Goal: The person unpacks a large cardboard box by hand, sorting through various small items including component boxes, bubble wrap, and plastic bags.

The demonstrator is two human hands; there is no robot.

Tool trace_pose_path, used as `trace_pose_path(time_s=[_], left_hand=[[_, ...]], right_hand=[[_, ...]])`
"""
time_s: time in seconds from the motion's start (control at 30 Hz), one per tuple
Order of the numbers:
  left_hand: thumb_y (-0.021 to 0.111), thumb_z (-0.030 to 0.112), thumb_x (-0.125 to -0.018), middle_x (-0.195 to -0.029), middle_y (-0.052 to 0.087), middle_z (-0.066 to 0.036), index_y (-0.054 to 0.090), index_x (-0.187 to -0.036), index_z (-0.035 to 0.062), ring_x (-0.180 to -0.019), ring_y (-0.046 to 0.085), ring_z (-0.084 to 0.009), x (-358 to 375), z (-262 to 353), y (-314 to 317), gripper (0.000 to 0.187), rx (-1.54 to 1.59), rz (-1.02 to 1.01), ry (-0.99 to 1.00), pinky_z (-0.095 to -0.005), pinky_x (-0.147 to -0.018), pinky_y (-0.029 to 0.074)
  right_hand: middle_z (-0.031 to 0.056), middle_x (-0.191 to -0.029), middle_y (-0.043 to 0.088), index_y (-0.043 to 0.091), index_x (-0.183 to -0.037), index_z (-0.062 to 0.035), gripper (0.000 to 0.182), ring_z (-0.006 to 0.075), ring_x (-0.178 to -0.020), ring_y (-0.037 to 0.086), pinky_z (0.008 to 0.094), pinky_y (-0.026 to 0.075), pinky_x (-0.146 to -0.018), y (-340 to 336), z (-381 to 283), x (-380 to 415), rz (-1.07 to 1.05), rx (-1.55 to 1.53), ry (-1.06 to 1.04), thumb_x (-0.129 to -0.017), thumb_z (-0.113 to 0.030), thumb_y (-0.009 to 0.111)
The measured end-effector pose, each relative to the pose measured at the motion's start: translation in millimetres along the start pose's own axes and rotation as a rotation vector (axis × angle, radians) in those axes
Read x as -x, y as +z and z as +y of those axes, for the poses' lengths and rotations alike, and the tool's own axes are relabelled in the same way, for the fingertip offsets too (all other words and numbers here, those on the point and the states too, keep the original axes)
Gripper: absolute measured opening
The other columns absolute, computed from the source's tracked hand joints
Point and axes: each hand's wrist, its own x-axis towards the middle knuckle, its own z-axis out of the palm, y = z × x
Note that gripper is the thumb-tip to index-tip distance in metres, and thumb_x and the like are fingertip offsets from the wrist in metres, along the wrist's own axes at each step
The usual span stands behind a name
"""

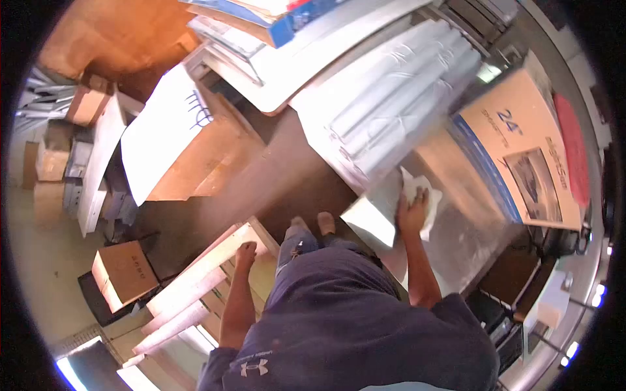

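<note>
My right hand presses a crumpled white cloth against the grey tabletop, its fingers bent over the cloth. Close to that hand, at the table's edge, a bright white sheet-like surface shows. Long wrapped bundles in pale plastic lie beyond the cloth. My left hand hangs low on the left, curled into a fist with nothing seen in it. In this view it overlaps the top of a pale wooden unit.
A large cardboard box marked 24" stands on the right. Another box with a white marked panel is at the left, and a smaller carton sits below it. Brown floor runs between. A blue-edged box lies at the top.
</note>
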Motion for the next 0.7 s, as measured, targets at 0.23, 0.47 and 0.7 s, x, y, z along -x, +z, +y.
trace_pose_path(time_s=[0.23, 0.47, 0.7], left_hand=[[0.065, 0.040, -0.088, -0.123, 0.064, -0.024, 0.062, -0.128, 0.0039, -0.110, 0.063, -0.0406, -55, 72, 174, 0.054, -0.756, -0.295, 0.543, -0.0493, -0.097, 0.050], [0.074, 0.035, -0.084, -0.155, 0.030, -0.025, 0.045, -0.144, 0.0075, -0.139, 0.034, -0.0448, -155, 127, 63, 0.072, -0.077, 0.643, 0.156, -0.0507, -0.113, 0.036], [0.070, 0.053, -0.084, -0.155, 0.032, -0.025, 0.042, -0.146, 0.0071, -0.141, 0.031, -0.0460, -275, 87, -97, 0.082, -0.089, 1.049, -0.164, -0.0611, -0.110, 0.032]], right_hand=[[0.0268, -0.154, 0.035, 0.038, -0.148, 0.0037, 0.078, 0.0437, -0.144, 0.032, 0.0481, 0.031, -0.117, -137, 87, -76, 0.107, 0.263, -0.121, -0.098, -0.055, 0.053], [0.0286, -0.139, 0.048, 0.047, -0.138, 0.0044, 0.065, 0.0450, -0.128, 0.047, 0.0485, 0.040, -0.107, -139, 104, -118, 0.003, 0.327, -0.194, -0.098, -0.046, 0.056], [0.0265, -0.126, 0.057, 0.055, -0.130, 0.0037, 0.045, 0.0426, -0.117, 0.056, 0.0451, 0.046, -0.100, -16, -55, -176, -0.147, 0.429, -0.447, -0.095, -0.023, 0.063]])
